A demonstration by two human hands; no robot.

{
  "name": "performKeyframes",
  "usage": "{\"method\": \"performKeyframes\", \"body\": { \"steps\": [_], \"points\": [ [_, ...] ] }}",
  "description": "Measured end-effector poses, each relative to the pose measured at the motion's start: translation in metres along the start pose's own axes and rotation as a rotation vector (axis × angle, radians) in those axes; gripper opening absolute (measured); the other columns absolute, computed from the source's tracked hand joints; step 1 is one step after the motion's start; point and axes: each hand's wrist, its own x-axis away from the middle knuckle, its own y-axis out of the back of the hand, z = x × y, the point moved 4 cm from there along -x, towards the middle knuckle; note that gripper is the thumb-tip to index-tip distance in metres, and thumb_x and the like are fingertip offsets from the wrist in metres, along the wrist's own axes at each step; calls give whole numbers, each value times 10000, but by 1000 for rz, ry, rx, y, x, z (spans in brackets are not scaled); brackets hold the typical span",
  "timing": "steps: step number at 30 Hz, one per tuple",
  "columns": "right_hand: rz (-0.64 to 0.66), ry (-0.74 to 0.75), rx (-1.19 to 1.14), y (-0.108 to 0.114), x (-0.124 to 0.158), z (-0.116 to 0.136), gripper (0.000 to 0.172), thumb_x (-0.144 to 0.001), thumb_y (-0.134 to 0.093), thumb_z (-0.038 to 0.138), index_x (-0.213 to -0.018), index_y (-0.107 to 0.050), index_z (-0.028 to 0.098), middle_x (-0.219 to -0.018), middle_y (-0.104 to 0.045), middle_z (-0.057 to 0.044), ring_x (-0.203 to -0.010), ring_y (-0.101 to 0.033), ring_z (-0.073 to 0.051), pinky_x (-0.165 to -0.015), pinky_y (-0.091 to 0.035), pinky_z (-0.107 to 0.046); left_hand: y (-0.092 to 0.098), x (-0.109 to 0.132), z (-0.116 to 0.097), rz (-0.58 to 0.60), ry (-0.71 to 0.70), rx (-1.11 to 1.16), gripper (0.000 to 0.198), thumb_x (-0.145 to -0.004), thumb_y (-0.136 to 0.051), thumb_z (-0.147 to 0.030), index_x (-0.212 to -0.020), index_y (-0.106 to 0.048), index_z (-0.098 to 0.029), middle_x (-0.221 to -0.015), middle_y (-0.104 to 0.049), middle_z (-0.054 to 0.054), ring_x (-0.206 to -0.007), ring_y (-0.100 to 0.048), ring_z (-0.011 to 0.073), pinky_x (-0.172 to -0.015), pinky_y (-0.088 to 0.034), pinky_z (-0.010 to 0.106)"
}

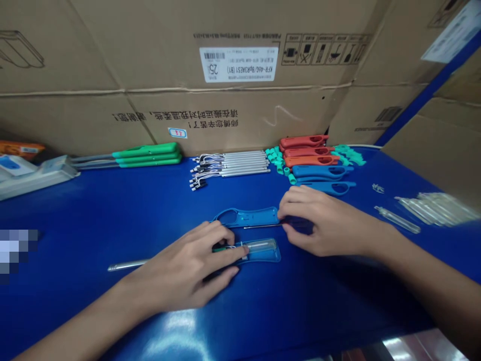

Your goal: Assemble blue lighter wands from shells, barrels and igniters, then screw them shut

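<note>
My left hand [188, 268] grips a blue lighter shell half [276, 255] lying on the table, its fingertips over the inside parts. A clear fuel tank [263, 244] lies in that shell, with a bit of white wire by my fingertip. A metal tube [128, 265] sticks out to the left from under my left hand. My right hand [315, 220] pinches a slim tool with a thin metal shaft [263, 227] pointing left; its handle is mostly hidden. Just behind the shaft lies another blue shell half [259, 216], close to my right fingertips.
Along the back lie green lighters [150, 154], wired metal tubes [244, 163], small teal pieces [277, 160], and red [304, 142] and blue shells [323, 173]. Clear tanks [432, 208] are at the right. A cardboard wall [150, 60] bounds the blue table [75, 220]; a power strip [41, 178] sits left.
</note>
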Motion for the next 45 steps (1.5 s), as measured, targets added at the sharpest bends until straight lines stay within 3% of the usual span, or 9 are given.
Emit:
{"method": "performKeyframes", "body": {
  "steps": [7, 14, 21, 30, 35, 45],
  "points": [
    [161, -51, 34, -12, 0, -8, 119, -885, -523, 171, -818, -621, 173, -830, -597, -44, -817, -563, -190, -845, -428, -385, 1, -1, 0, -10, -10, -14, 299, -913, -542, -190, -1200, -626, -181, -1029, -581, 107, -939, -575, 209, -824, -537, 377],
    [63, -3, -32, -5, 1, 2, 96, -842, -552, 182, -845, -647, 171, -858, -593, -54, -843, -552, -191, -872, -433, -376, 3, -1, 1, -14, -2, -36, 287, -917, -549, -197, -1189, -637, -182, -1032, -605, 110, -947, -578, 219, -825, -531, 392],
    [149, 51, -48, -14, 2, 12, 237, -833, -671, 420, -835, -669, 184, -859, -593, -35, -839, -541, -186, -873, -420, -373, 2, -1, 2, -18, 8, 12, 291, -915, -550, -191, -1192, -631, -153, -1028, -603, 112, -954, -583, 206, -847, -537, 363],
    [95, 227, 178, -21, 5, 34, 256, -913, -545, 269, -721, -647, 133, -775, -544, -60, -774, -454, -185, -789, -396, -351, -4, 2, 4, -19, 58, 109, 316, -923, -540, -177, -1231, -611, -168, -1054, -572, 106, -1011, -571, 198, -874, -541, 328],
    [105, 289, 340, -26, 5, 44, 290, -923, -478, 220, -688, -633, 151, -707, -507, -60, -714, -415, -199, -654, -336, -352, -4, 2, 4, -20, 59, 123, 305, -919, -540, -179, -1213, -621, -170, -1044, -576, 106, -993, -576, 201, -858, -541, 332],
    [10, 178, 221, -24, 2, 31, 218, -855, -578, 294, -695, -628, 154, -754, -559, -52, -746, -443, -179, -758, -359, -342, -1, 0, 4, -15, 57, 104, 263, -915, -540, -195, -1157, -633, -152, -1001, -580, 104, -915, -580, 190, -807, -545, 329]
  ]
}}
